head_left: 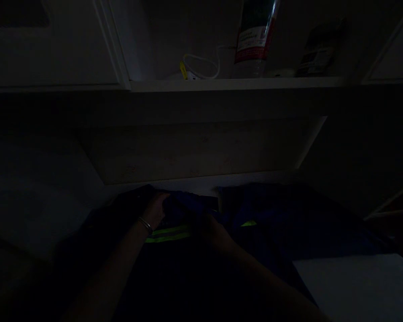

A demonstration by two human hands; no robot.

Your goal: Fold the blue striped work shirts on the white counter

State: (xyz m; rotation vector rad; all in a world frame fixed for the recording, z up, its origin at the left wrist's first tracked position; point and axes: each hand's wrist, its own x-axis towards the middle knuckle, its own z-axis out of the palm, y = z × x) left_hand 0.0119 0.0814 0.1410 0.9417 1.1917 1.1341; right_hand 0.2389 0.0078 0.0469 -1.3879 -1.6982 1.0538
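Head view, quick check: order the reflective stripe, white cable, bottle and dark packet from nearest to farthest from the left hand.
From the left hand:
1. The reflective stripe, just below it on the garment.
2. The white cable, up on the shelf.
3. The bottle, further right on the shelf.
4. The dark packet, towards the shelf's right end.

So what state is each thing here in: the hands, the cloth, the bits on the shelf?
left hand: on the garment, grip too dark to tell
right hand: on the garment beside the stripe, grip unclear
garment: dark blue, rumpled, lying flat
stripe: yellow-green, showing between the hands
bottle: upright on the shelf, top out of frame
cable: white, loosely coiled
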